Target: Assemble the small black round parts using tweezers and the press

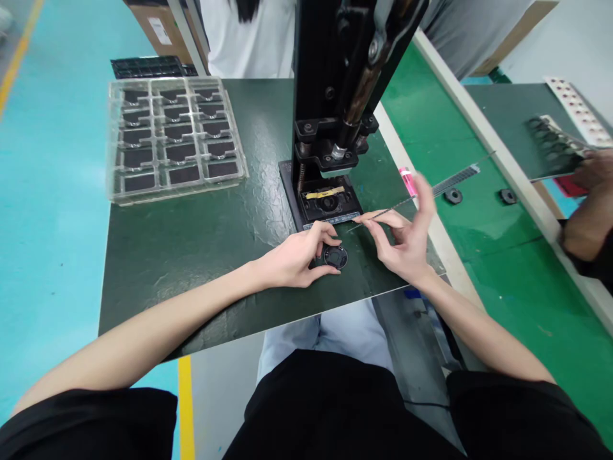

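My left hand [306, 255] lies on the dark green tabletop, its thumb and fingers curled around the rim of a small round black part [336, 257]. My right hand [402, 239] pinches a long, thin, dark tool [400, 204] close to its near tip; its exact kind is unclear. The near tip points toward the round part and looks apart from it. Right behind both hands stands a black hand press [330, 137]. On its base, a fixture [329, 203] with a round recess carries a yellow strip.
A clear compartment tray [179, 172] of dark rectangular pieces stands at the left. To the right, a green conveyor [517, 281] carries round black parts [453, 196]. Another person's hand [594, 179] is at the far right. A pink object [407, 181] lies beside the press.
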The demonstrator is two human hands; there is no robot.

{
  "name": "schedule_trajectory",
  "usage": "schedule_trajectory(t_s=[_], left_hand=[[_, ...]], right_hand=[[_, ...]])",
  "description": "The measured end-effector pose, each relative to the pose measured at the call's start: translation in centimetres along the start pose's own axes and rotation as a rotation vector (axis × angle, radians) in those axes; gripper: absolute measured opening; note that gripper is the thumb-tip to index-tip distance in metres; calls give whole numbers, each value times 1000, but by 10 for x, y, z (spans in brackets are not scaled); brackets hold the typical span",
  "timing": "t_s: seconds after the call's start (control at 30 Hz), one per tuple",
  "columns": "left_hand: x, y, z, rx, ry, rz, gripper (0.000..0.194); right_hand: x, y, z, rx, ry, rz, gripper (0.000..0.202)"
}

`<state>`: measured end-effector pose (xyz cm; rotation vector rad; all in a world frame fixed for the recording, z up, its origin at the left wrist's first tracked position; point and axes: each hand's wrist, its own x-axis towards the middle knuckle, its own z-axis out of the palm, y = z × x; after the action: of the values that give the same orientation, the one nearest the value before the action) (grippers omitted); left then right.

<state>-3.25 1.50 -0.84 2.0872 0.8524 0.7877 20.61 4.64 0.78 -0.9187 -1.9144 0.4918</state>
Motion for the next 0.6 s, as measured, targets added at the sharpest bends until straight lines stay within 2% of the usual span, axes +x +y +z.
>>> schedule_trajectory(t_s=[0.07, 0.1, 0.17, 0.3, 0.4, 0.6], left_hand=[[0, 0, 0, 6, 0, -6, 56], [0, 0, 0, 11, 2, -10, 56], [0, 0, 0, 8, 10, -15, 56], [0, 1, 0, -16, 10, -14, 56], [0, 1, 0, -4, 6, -9, 57], [0, 2, -1, 12, 4, -10, 56]], right_hand=[[-1, 3, 0, 19, -45, 87, 15], [-2, 4, 0, 24, -70, 112, 11], [-3, 5, -1, 36, -73, 139, 19], [-6, -2, 0, 110, 32, 141, 17], [-10, -9, 3, 116, -26, 109, 13], [-16, -12, 6, -39, -91, -27, 8]])
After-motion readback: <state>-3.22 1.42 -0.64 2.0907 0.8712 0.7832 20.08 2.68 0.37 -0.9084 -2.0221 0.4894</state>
